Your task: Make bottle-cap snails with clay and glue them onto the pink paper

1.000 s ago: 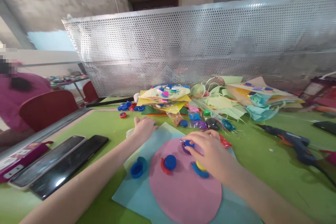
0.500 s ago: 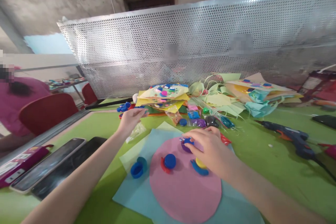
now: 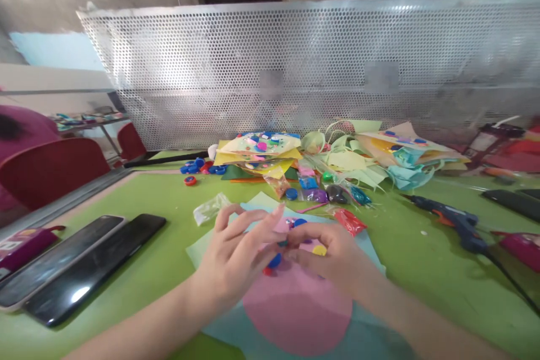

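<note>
My left hand and my right hand meet above a pink paper circle, fingertips pinched together. Between them is a small teal piece, which looks like modelling clay. Part of it is covered by the fingers. The circle lies on light blue paper. Under my fingers, partly hidden, a blue bottle cap sits on the circle with a bit of red clay beside it. A yellow round piece shows below my right hand. Another blue cap is at the circle's far edge.
Bags of clay, one red, lie beyond the paper. Loose caps and a stack of decorated paper stand farther back. A glue gun lies right; two phones lie left. A perforated metal panel borders the table.
My left hand has come from the far left of the paper down to the circle's middle. My right hand has shifted off the far blue cap to meet it at the teal piece.
</note>
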Tool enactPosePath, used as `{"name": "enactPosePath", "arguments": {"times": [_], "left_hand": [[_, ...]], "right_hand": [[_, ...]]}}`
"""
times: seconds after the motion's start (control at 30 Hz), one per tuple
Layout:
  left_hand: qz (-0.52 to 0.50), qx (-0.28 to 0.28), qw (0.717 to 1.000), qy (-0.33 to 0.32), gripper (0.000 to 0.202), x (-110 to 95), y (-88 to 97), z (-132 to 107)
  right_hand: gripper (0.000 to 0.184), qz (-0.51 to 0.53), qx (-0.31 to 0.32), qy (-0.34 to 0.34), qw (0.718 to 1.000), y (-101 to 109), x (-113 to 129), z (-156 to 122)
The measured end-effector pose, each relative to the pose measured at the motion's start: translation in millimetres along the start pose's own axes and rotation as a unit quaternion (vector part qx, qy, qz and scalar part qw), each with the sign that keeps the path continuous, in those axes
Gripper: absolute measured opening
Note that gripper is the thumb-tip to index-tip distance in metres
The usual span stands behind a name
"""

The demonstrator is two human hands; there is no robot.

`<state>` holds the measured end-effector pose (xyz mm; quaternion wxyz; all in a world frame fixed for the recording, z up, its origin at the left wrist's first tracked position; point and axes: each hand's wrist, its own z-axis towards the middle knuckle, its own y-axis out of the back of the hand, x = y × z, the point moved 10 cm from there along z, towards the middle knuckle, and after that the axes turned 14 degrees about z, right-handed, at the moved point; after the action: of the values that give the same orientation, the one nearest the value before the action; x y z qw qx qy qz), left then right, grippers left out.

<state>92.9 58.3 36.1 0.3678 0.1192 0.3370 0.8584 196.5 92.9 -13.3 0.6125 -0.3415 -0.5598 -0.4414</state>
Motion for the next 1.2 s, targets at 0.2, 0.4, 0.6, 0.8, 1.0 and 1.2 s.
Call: {"name": "enactPosePath", "arguments": {"times": [0.2, 0.4, 0.6, 0.8, 1.0, 1.2], "left_hand": [[0.001, -0.001, 0.999, -0.050, 0.063, -3, -4.0, -22], [-0.004, -0.036, 0.997, -0.065, 0.075, -11, 5.4, -19], [-0.017, -0.014, 0.992, 0.126, 0.040, 26, 9.5, 3], [-0.091, 0.021, 0.980, 0.175, 0.068, 45, -2.3, 0], [-0.105, 0.037, 0.982, 0.152, 0.041, 42, -6.8, -4], [-0.079, 0.031, 0.985, 0.151, 0.042, 44, -2.6, -2]], "right_hand": [[0.012, 0.004, -0.010, 0.010, 1.000, 2, -2, 0], [0.012, -0.029, -0.028, 0.022, 0.999, 2, 2, -2], [0.015, -0.043, -0.161, 0.063, 0.984, 46, 8, -1], [0.021, -0.013, -0.142, 0.030, 0.989, 55, 5, 8], [0.015, 0.014, -0.092, -0.020, 0.995, 41, -10, 12], [0.020, -0.052, -0.091, -0.005, 0.994, 45, -7, 14]]}}
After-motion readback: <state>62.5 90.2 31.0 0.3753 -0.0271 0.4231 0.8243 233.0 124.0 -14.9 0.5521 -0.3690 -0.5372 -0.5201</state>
